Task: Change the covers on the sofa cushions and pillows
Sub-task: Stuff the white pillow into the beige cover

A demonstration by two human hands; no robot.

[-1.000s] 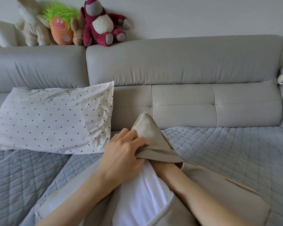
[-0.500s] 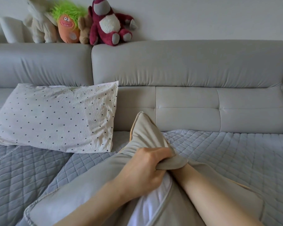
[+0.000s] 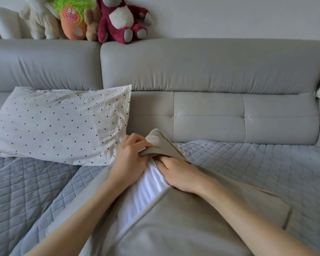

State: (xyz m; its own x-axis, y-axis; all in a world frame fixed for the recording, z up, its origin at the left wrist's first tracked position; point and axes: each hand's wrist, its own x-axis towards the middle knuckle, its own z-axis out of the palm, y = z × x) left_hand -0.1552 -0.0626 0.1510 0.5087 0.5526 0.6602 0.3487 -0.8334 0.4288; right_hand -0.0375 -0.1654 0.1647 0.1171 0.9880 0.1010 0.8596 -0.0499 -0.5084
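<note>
**Two hands working a beige cover over a white cushion on a grey sofa**

One beige cover (image 3: 174, 228), smooth woven cloth with a piped edge, lies across a quilted grey sofa throw (image 3: 248, 163) directly under both forearms. Its open mouth shows one white cushion insert (image 3: 146, 191), softly ribbed. The left hand (image 3: 129, 161) pinches the cover's pointed far corner, fingers curled over the cloth edge. The right hand (image 3: 177, 174) lies just beside it on the insert, fingertips tucked under the lifted flap; whether it grips anything cannot be told.

Left of the left hand, nearly touching it, one white pillow (image 3: 61, 124) with small dark dots and a crinkled surface leans against the sofa back (image 3: 211, 115), which is grey, padded and tufted. Beyond the hands, along the sofa's top, sit four plush toys (image 3: 122, 21): cream, orange with green hair, tan, and dark red.

Right of the right hand the throw stretches flat and bare to the sofa's arm.
</note>
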